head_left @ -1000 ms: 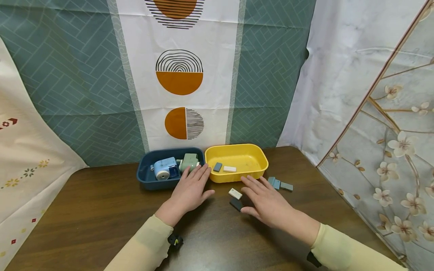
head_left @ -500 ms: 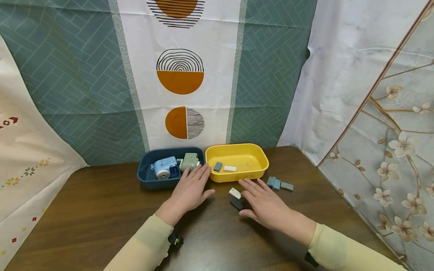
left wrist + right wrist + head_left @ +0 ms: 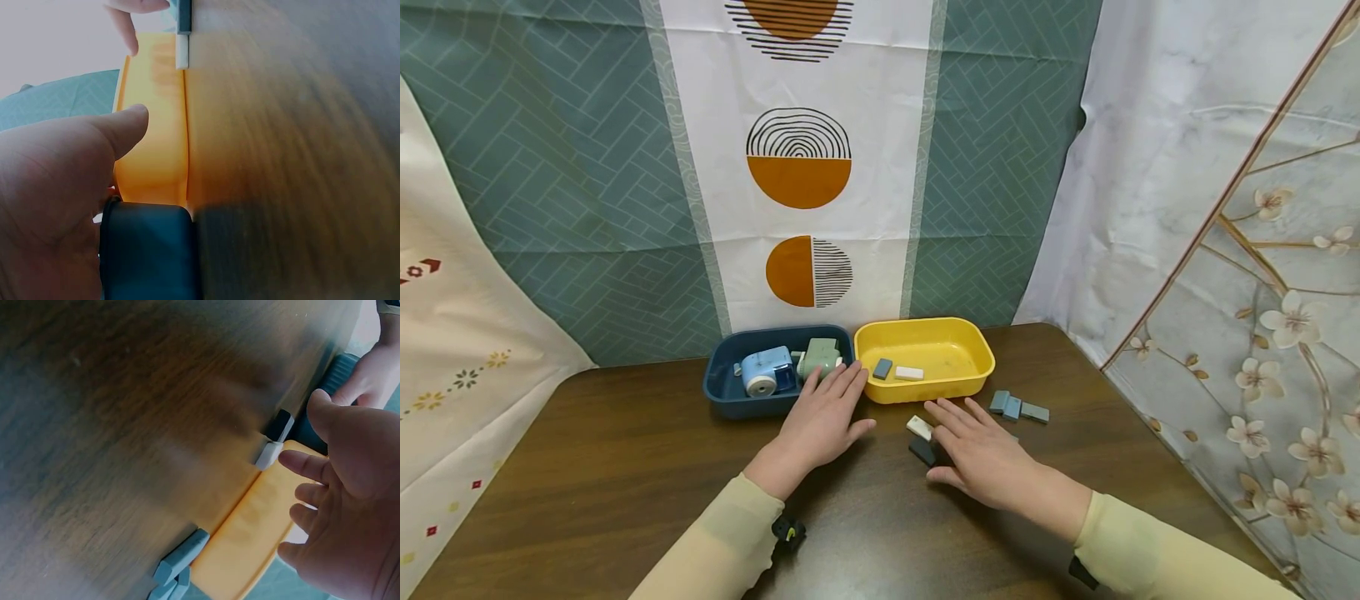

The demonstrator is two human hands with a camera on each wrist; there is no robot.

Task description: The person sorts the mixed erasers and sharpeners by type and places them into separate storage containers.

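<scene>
My left hand [image 3: 820,421] is held with straight fingers at the front right corner of the navy bin [image 3: 752,410]. Inside lie a light-blue crank pencil sharpener [image 3: 766,371] and a green one [image 3: 820,357], partly covered by the fingers. My right hand [image 3: 981,454], fingers extended and holding nothing, hovers beside a small white block [image 3: 919,428] and a dark block [image 3: 922,451], both eraser-like. In the right wrist view, the index fingertip is close to the white block [image 3: 269,455]; contact is unclear. The yellow bin [image 3: 925,390] contains a blue-grey block [image 3: 882,369] and a white block [image 3: 909,374].
Right of the yellow bin, several blue-grey blocks [image 3: 1012,407] lie grouped on the brown wooden table [image 3: 625,467]. Another small piece [image 3: 1014,438] peeks out behind my right hand. Patterned fabric [image 3: 805,292] hangs behind the bins and along both sides.
My right hand has drifted slightly left and toward me, uncovering more of the blue-grey blocks. The left hand, the bins and the blocks stay put.
</scene>
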